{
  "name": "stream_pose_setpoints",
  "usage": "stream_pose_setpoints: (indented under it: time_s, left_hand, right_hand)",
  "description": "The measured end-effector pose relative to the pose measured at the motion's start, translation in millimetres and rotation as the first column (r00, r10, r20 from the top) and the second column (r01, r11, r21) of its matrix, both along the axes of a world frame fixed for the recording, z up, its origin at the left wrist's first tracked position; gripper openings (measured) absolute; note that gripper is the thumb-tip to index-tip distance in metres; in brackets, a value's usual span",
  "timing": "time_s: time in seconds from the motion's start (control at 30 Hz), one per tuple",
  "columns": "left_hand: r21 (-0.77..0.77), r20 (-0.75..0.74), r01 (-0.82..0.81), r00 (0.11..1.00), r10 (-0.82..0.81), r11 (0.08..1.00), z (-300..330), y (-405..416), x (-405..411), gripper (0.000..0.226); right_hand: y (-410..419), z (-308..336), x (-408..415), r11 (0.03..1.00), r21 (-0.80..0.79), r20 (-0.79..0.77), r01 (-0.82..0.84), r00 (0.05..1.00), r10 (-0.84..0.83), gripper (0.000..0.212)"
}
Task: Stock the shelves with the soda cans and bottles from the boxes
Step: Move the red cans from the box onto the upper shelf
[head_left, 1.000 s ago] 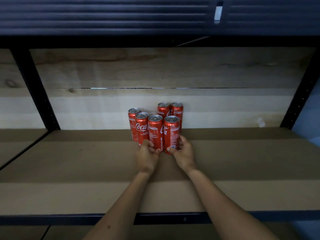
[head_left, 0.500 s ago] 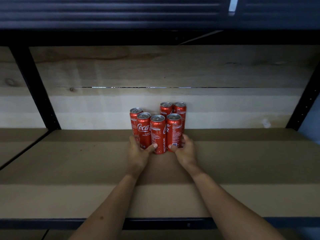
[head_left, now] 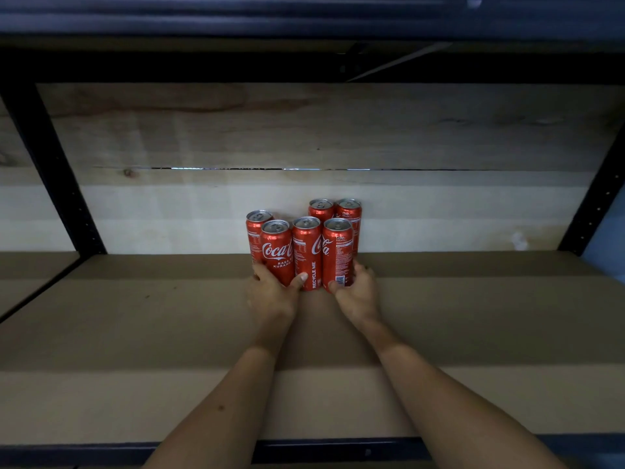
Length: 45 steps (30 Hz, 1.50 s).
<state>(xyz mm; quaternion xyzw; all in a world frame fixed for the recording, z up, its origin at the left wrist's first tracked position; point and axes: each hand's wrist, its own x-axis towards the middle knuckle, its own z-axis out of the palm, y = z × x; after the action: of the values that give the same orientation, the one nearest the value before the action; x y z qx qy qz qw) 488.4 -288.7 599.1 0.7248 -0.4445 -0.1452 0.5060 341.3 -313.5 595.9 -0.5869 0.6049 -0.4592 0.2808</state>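
On shelf (head_left: 135, 333), cans (head_left: 307, 252) pushed back, hands gripping

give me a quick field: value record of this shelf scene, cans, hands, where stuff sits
cans: six red Coca-Cola cans, all upright
layout: three in front, one behind at left, two behind at right near the wooden back panel
surface: brown shelf board
left hand: grips the base of the front left can
right hand: grips the base of the front right can
front middle can: stands between the two gripped cans
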Motion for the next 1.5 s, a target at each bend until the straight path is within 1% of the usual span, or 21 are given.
stream_pose_setpoints:
  time_s: [0.17,0.3,0.5,0.57,0.73,0.87,0.97,1.1,1.23,1.33,1.43,1.5]
  left_hand:
    - [0.013,0.018,-0.029,0.999,0.029,1.0,2.7,-7.7,-4.9,0.097]
    - [-0.011,-0.028,-0.005,1.0,0.004,1.0,0.9,-11.1,-4.9,0.099]
    - [-0.007,-0.116,0.018,0.993,-0.019,1.0,2.3,-5.0,-0.9,0.077]
    - [0.002,-0.112,0.032,0.993,-0.032,0.999,2.1,-3.7,0.2,0.076]
    - [-0.009,-0.126,0.068,0.99,-0.069,0.998,2.5,-1.6,1.4,0.079]
    - [-0.009,-0.116,0.068,0.991,-0.068,0.998,3.5,0.9,0.3,0.082]
    - [0.021,-0.056,0.031,0.998,-0.03,0.999,3.2,2.1,1.0,0.085]
    - [0.042,-0.077,0.044,0.996,-0.04,0.998,4.8,2.3,1.3,0.086]
    - [0.024,-0.078,0.044,0.996,-0.042,0.999,4.5,3.2,1.6,0.086]
    - [0.019,-0.077,0.024,0.997,-0.023,1.0,4.4,4.6,1.6,0.079]
    - [0.012,-0.075,0.028,0.997,-0.027,1.0,5.0,7.3,2.8,0.072]
    - [0.017,-0.072,0.05,0.996,-0.048,0.999,2.5,9.5,6.1,0.062]
  right_hand:
    - [-0.7,1.1,3.8,0.999,0.005,-0.052,0.034,0.998,-0.033,0.065]
    - [-1.9,2.1,10.2,0.997,0.0,-0.069,0.075,0.995,-0.075,0.067]
    - [-7.7,4.5,13.1,0.992,-0.004,-0.143,0.128,0.982,-0.128,0.066]
    - [-10.6,3.8,16.0,0.988,0.003,-0.181,0.157,0.971,-0.154,0.066]
    - [-18.0,3.8,25.8,0.959,0.067,-0.268,0.275,0.931,-0.248,0.059]
    - [-19.9,8.1,27.3,0.926,0.137,-0.316,0.351,0.902,-0.295,0.061]
    - [-21.2,8.4,27.0,0.921,0.14,-0.289,0.363,0.905,-0.312,0.058]
    - [-16.6,5.7,29.3,0.947,0.085,-0.243,0.311,0.928,-0.283,0.044]
    - [-12.7,5.8,23.8,0.961,0.069,-0.119,0.268,0.959,-0.259,0.04]
    - [-10.3,3.3,19.3,0.973,0.045,-0.055,0.227,0.973,-0.224,0.04]
    - [-5.9,3.9,16.8,0.978,0.049,-0.029,0.203,0.979,-0.202,0.043]
    - [-2.1,5.4,16.5,0.981,0.062,-0.024,0.184,0.983,-0.183,0.046]
